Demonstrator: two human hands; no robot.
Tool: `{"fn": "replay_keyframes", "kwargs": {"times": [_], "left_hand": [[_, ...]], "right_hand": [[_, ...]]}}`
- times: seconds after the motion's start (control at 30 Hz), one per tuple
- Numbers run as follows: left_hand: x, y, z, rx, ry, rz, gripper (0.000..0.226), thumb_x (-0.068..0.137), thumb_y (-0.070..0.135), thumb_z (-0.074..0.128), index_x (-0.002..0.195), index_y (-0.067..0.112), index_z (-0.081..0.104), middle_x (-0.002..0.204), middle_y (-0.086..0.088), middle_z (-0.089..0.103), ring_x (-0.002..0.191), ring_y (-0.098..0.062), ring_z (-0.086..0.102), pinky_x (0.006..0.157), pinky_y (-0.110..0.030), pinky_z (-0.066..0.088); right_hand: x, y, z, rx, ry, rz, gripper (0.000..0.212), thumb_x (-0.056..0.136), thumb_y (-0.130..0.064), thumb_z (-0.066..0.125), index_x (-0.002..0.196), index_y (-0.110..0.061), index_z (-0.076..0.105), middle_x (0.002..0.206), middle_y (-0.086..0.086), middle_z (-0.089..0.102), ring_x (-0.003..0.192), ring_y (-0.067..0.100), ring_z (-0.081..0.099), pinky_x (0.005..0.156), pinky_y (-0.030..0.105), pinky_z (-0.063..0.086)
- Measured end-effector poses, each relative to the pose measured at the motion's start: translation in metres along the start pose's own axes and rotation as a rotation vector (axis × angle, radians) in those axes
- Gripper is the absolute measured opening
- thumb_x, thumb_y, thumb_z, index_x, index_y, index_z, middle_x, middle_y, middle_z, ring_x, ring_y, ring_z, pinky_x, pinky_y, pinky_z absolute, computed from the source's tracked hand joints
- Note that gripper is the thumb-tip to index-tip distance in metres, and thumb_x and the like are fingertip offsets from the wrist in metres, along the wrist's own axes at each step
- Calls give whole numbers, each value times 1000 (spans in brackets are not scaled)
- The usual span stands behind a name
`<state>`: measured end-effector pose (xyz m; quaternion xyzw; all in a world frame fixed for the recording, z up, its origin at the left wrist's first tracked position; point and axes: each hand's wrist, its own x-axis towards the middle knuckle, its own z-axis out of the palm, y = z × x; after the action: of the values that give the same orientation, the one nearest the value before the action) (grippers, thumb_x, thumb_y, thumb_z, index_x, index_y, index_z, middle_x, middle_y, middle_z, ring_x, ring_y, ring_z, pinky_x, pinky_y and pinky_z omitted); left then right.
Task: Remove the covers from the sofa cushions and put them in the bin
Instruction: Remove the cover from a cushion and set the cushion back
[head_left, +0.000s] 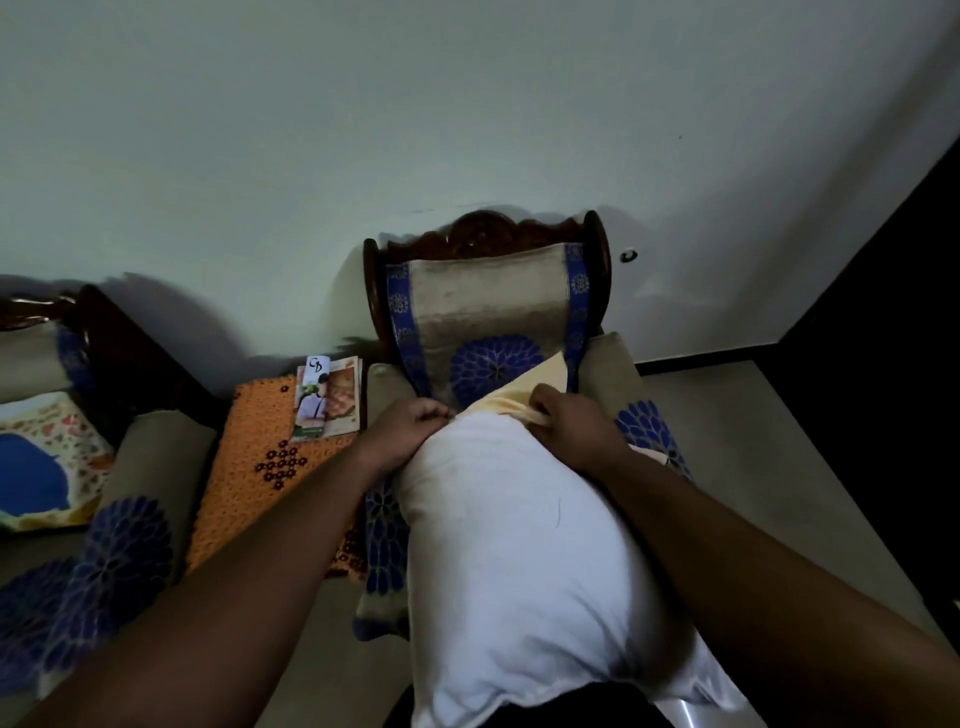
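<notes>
A white cushion insert lies lengthwise in front of me, from my lap to the armchair seat. Its yellow cover is bunched at the far end, with almost all of the white insert bare. My left hand grips the cover's left edge at the far corner of the insert. My right hand pinches the yellow fabric on the right side. A second cushion with a blue and floral cover rests on the sofa at the far left. No bin is in view.
A carved wooden armchair with beige and blue upholstery stands against the pale wall. Between it and the sofa is a side table with an orange crochet mat and booklets. Tiled floor lies at the right.
</notes>
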<state>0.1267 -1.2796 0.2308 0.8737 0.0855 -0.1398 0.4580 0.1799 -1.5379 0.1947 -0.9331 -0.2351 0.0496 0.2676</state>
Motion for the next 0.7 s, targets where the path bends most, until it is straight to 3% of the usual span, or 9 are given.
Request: {"fn": "replay_keyframes", "kwargs": {"times": [0.1, 0.2, 0.27, 0.33, 0.4, 0.47, 0.57, 0.7], "left_hand": [[0, 16, 13, -161, 66, -5, 31, 101, 13, 45, 110, 18, 74, 104, 11, 70, 87, 9, 63, 72, -9, 44], [3, 16, 29, -303, 189, 1, 38, 93, 2, 60, 127, 18, 60, 127, -2, 61, 117, -12, 59, 85, -9, 45], [4, 14, 37, -299, 398, -84, 69, 80, 16, 82, 139, 16, 46, 139, -11, 48, 126, -23, 51, 90, -17, 41], [1, 19, 42, -314, 478, -277, 91, 73, 28, 88, 146, 10, 37, 145, -15, 41, 132, -31, 46, 90, -23, 34], [-1, 21, 46, -423, 437, -480, 98, 71, 32, 90, 148, 8, 35, 148, -14, 42, 132, -32, 47, 89, -27, 37], [-1, 18, 47, -493, 362, -561, 98, 68, 39, 90, 145, 8, 38, 144, -12, 48, 126, -34, 53, 90, -33, 45], [1, 20, 48, -380, 266, -451, 79, 81, 38, 81, 143, 12, 41, 137, -12, 55, 123, -32, 54, 83, -33, 40], [5, 26, 55, -269, 259, -313, 80, 82, 32, 81, 144, 10, 36, 135, -14, 56, 121, -34, 56, 95, -37, 44]], "right_hand": [[19, -23, -2, -258, 15, 13, 26, 96, -47, 50, 109, -26, 50, 91, 5, 66, 81, 29, 64, 65, 37, 49], [32, -35, -10, -346, 7, -17, 14, 93, -33, 55, 99, -21, 59, 93, 6, 66, 86, 30, 65, 63, 32, 39], [34, -37, -8, -288, 15, 10, 17, 93, -31, 56, 94, -17, 65, 91, 8, 67, 86, 29, 65, 64, 31, 36], [31, -41, -2, -241, 2, 61, 24, 95, -38, 54, 99, -16, 66, 92, 8, 68, 85, 28, 65, 65, 31, 39], [29, -42, 4, -252, -5, 93, 30, 95, -45, 54, 105, -18, 63, 95, 7, 68, 85, 27, 64, 66, 32, 44], [28, -43, 3, -295, 8, 56, 35, 94, -52, 53, 108, -20, 58, 93, 6, 67, 82, 27, 64, 66, 34, 46], [34, -48, -3, -320, 66, -85, 36, 93, -54, 55, 109, -22, 53, 92, 4, 67, 80, 28, 64, 65, 35, 46], [44, -61, -6, -342, 57, -222, 23, 95, -42, 51, 91, -21, 60, 88, 6, 68, 81, 30, 66, 60, 34, 42]]}}
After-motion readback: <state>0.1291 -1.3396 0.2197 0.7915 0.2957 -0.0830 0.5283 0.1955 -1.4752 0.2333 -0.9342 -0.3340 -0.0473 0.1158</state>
